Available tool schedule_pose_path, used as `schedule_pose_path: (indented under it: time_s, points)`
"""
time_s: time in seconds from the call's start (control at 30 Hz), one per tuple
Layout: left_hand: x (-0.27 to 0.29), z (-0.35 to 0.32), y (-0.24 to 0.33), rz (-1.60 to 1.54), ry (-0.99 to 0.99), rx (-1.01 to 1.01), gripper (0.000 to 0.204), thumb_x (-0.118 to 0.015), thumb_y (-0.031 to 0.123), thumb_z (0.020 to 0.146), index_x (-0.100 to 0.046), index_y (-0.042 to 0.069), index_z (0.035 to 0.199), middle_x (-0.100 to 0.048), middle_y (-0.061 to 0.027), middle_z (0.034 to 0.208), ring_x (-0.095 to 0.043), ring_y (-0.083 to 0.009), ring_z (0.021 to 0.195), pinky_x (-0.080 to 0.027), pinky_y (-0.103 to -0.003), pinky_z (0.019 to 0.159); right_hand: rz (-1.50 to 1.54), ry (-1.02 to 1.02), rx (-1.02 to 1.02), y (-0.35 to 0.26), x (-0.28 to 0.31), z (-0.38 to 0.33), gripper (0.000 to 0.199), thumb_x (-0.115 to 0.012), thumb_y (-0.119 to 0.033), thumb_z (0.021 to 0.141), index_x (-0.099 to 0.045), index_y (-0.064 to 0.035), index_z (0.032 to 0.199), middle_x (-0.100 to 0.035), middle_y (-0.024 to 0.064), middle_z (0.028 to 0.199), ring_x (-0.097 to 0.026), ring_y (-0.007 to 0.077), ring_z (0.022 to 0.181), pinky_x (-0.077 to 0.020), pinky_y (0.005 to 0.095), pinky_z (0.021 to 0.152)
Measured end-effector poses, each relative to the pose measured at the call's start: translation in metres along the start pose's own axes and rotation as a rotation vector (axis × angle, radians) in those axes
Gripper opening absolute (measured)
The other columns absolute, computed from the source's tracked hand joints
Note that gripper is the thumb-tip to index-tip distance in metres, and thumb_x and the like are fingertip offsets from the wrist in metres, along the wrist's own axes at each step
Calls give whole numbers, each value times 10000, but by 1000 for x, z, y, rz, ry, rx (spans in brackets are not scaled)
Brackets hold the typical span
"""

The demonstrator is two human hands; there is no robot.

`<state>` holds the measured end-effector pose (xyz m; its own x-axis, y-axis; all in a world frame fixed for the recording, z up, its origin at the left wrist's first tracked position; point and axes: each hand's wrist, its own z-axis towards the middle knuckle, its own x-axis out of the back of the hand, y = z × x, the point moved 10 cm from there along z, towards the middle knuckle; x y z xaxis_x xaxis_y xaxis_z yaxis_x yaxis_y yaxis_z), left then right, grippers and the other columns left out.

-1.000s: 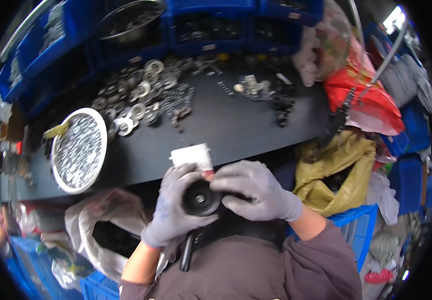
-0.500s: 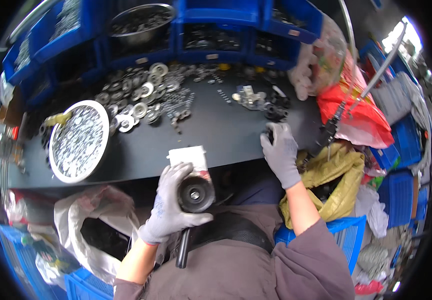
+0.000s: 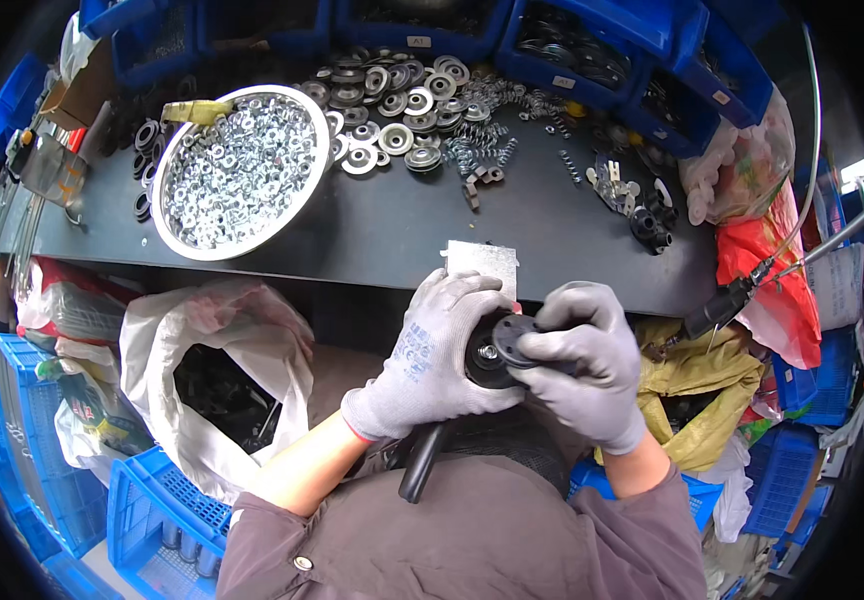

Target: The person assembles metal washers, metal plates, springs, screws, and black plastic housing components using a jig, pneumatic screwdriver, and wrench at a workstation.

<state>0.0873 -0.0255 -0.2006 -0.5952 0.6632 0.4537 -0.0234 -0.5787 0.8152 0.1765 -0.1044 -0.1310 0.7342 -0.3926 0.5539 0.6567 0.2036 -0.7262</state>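
My left hand, in a grey glove, grips a round black housing with a metal bolt at its middle. A black handle sticks out below it, over my lap. My right hand, also gloved, pinches a small black disc with holes in it. The disc is tilted at the right side of the housing, partly in front of it; whether they touch I cannot tell. Just beyond my left fingers, a pale metal plate juts at the table's edge. My fingers cover much of both black parts.
On the dark table stands a white-rimmed bowl of small metal nuts. Metal wheels, springs and black parts lie beyond. Blue bins line the back. A white sack and yellow sack flank me.
My right hand has come from the small black parts on the table's right to the housing, bringing the black disc. My left hand still holds the housing. The whole view has shifted.
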Motion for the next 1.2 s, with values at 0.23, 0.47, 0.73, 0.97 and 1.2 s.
schedule_pose_path:
  time_s: [0.23,0.47,0.73,0.97,1.2]
  points:
    - [3,-3,-9,-73,49,-75,723,-838,303,548,-603,60,1187,-601,-142,1208,-544,-343,1239,-315,-539,1138,-280,-220,158,-13,-35,8,247,-811,-197,692,-707,-139,909,-685,5,978,-645,274,966,-492,427,816]
    - [-2,-5,-14,-69,13,-28,783,-869,350,539,-606,88,1229,-601,-142,1260,-527,-366,1270,-295,-557,1143,-451,-283,203,-11,-45,-1,261,-806,-278,702,-719,-135,903,-700,-3,1026,-624,282,1045,-480,478,863]
    - [-10,4,-5,-37,-8,-77,733,-845,339,559,-598,89,1202,-584,-140,1253,-530,-347,1249,-273,-535,1163,-382,-49,283,-2,-24,-31,306,-777,-258,671,-758,-126,947,-708,19,1078,-619,314,1119,-484,517,839]
    - [-1,-2,-7,-5,-8,8,765,-902,328,494,-600,96,1157,-595,-157,1225,-532,-372,1237,-255,-563,1158,-337,166,137,3,20,-37,373,-772,-194,646,-696,-82,994,-667,120,1095,-617,367,1055,-480,505,887]
    - [-4,-5,-10,-10,7,2,750,-913,326,485,-611,90,1130,-603,-152,1219,-532,-371,1242,-261,-557,1165,-1031,1082,-573,136,209,-138,968,-786,-263,795,-227,97,1499,-234,332,1530,-256,466,1432,-278,505,1167]
